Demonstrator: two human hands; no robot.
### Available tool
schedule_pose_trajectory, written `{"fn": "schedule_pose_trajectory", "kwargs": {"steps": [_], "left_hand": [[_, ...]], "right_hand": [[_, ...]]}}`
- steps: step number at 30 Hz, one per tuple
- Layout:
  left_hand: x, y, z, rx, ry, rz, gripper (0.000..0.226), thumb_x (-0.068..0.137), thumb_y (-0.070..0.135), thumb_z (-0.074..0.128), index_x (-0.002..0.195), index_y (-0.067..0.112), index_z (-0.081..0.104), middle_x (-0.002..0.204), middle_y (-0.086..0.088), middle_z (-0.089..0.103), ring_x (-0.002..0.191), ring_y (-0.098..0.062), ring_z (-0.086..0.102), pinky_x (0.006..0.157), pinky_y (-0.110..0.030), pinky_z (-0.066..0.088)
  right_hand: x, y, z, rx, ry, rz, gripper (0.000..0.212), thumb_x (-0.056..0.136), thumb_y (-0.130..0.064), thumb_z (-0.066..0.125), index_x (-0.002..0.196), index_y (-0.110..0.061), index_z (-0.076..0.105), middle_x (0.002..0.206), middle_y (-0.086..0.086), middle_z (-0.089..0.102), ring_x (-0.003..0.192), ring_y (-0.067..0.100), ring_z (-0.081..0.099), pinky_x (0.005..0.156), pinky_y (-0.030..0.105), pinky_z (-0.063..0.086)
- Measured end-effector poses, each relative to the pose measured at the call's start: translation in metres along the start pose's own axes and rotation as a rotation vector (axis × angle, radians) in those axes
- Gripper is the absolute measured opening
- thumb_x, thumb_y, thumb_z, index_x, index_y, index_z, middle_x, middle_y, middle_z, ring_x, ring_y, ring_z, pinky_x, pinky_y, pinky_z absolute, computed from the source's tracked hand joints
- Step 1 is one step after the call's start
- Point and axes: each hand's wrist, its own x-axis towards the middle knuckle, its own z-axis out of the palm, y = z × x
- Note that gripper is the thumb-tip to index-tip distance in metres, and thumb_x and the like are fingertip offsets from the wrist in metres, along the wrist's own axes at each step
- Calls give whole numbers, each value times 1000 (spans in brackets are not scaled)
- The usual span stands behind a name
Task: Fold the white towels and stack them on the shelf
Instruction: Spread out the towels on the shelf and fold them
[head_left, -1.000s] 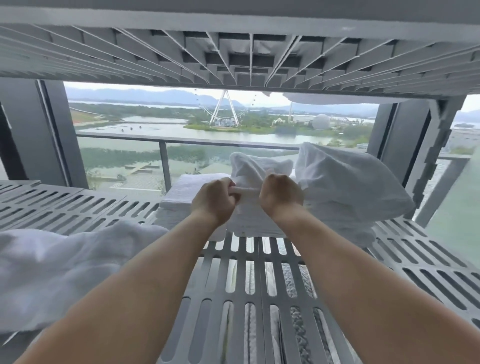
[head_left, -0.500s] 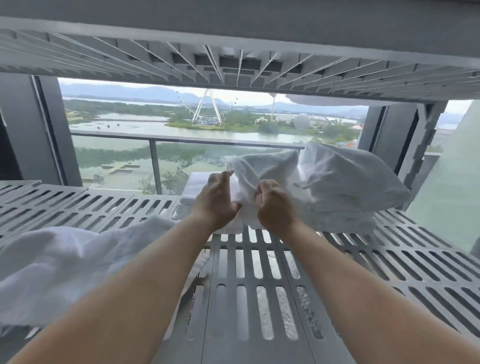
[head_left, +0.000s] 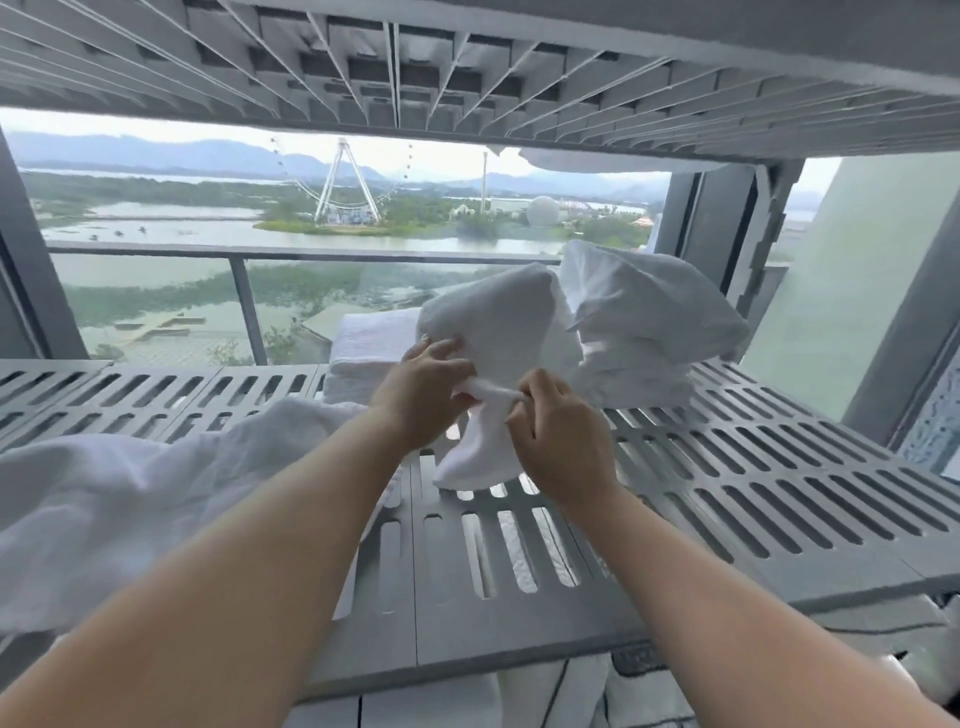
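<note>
Head view — left hand (head_left: 423, 387) and right hand (head_left: 558, 436), fingers pinched on white towel (head_left: 498, 327) — slatted shelf (head_left: 519, 636) beneath.

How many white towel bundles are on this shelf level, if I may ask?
4: held towel, folded stack behind it, crumpled pile back right, loose heap left; more may be hidden.

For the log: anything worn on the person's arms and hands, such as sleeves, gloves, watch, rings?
Nothing worn shows. The left hand and right hand are ungloved. The left forearm and right forearm are bare to the frame's edge, with no sleeve or cuff. No watch or band at either wrist, no ring on the visible fingers.
</note>
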Motion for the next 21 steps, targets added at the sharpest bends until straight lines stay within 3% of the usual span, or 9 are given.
{"fn": "schedule_pose_trajectory", "kwargs": {"steps": [2, 4, 6, 9, 12, 14, 17, 19, 21], "left_hand": [[-4, 5, -8, -41, 32, 44, 21, 94, 33, 66, 103, 15, 70, 130, -10, 62, 129, -33, 50, 114, -45, 35], [-11, 15, -19, -80, 73, 26, 21, 95, 32, 64, 96, 12, 65, 103, -8, 66, 103, -33, 60, 93, -45, 48], [-18, 28, -28, -75, 124, 0, 22, 98, 33, 59, 96, 11, 59, 91, -10, 65, 86, -34, 62, 75, -44, 51], [-33, 49, -34, 57, 145, -40, 28, 102, 40, 48, 105, 14, 56, 94, -13, 70, 83, -34, 67, 67, -40, 51], [-53, 72, -31, 131, 109, -94, 34, 103, 44, 42, 111, 14, 54, 93, -15, 72, 84, -37, 68, 70, -41, 53], [-67, 88, -28, 118, 101, -123, 35, 103, 47, 39, 107, 15, 52, 90, -16, 72, 81, -37, 68, 70, -43, 53], [-87, 107, -27, 162, 146, -149, 35, 102, 55, 34, 96, 21, 43, 75, -9, 68, 69, -33, 66, 57, -35, 44], [-100, 117, -30, 214, 177, -179, 40, 101, 58, 32, 96, 20, 44, 64, -2, 59, 62, -30, 64, 53, -31, 38], [-111, 126, -34, 246, 182, -207, 42, 101, 57, 32, 98, 19, 49, 66, -4, 61, 63, -31, 65, 53, -31, 38]], "right_hand": [[2, -1, -8, 51, 57, 11, 16, 89, -25, 50, 99, -14, 53, 92, 4, 62, 80, 29, 60, 63, 35, 44], [7, -2, -18, 97, 100, 39, 22, 94, -29, 50, 110, -14, 53, 106, 5, 62, 98, 28, 58, 74, 39, 48], [9, -2, -26, 112, 103, 62, 27, 98, -33, 49, 119, -15, 52, 114, 8, 61, 109, 30, 54, 83, 42, 47], [3, 0, -36, 164, 8, 64, 34, 100, -35, 43, 126, -16, 52, 123, 11, 58, 115, 33, 51, 94, 44, 44], [-15, 6, -48, 209, -47, 86, 36, 101, -36, 40, 129, -17, 52, 129, 11, 56, 118, 32, 50, 96, 43, 44], [-29, 12, -56, 154, -28, 111, 36, 100, -37, 37, 127, -18, 52, 131, 9, 55, 119, 30, 48, 95, 44, 44], [-44, 16, -68, 149, -20, 121, 39, 96, -36, 37, 127, -21, 52, 136, 9, 51, 123, 30, 44, 97, 46, 44], [-53, 16, -73, 224, -106, 144, 40, 97, -37, 36, 128, -19, 53, 138, 10, 50, 125, 31, 45, 96, 45, 44], [-63, 14, -76, 366, -210, 163, 42, 100, -40, 32, 124, -17, 57, 137, 12, 52, 125, 30, 47, 98, 43, 42]]}}
